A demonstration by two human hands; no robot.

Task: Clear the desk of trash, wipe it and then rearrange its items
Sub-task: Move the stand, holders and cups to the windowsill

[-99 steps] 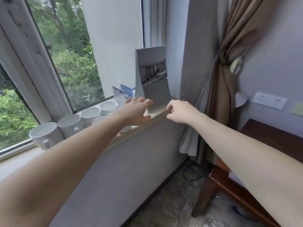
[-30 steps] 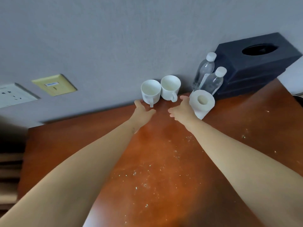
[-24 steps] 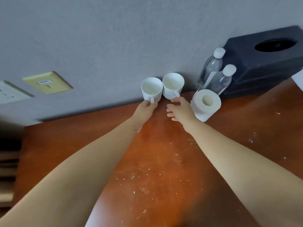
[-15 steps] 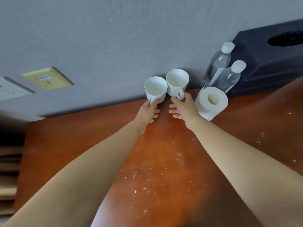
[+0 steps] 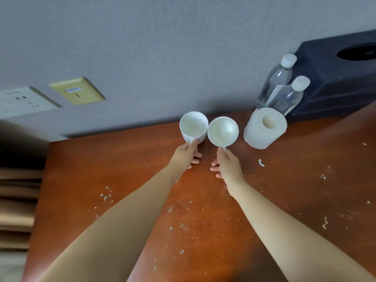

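Two wall plates sit at about ten o'clock in the view: a white socket (image 5: pixel 22 101) and, just to its right, a yellow plate (image 5: pixel 77 91). Below them, at eight o'clock, brown curtain folds (image 5: pixel 16 200) show past the left edge of the reddish wooden desk (image 5: pixel 101 169).

Near the desk's far edge, at twelve o'clock from the forearms, are two white mugs side by side, their rims touching or nearly so. The left hand (image 5: pixel 184 157) pinches the handle of the left mug (image 5: pixel 193 127), with the thumb on top at the mug's six o'clock and the other fingers curled beneath. The right hand (image 5: pixel 227 165) holds the handle of the right mug (image 5: pixel 222 131) the same way, its curled fingers pointing toward nine o'clock. Whether either mug is lifted off the wood I cannot tell.

Pale crumbs (image 5: pixel 183 220) speckle the desk between and around the forearms. At the right mug's three o'clock a toilet roll (image 5: pixel 264 129) stands on end, apart from it, with a small white scrap (image 5: pixel 261 162) at its six o'clock. At the roll's one o'clock, two clear bottles (image 5: pixel 274 82) with white caps stand just beside a black tissue box (image 5: pixel 335 82).
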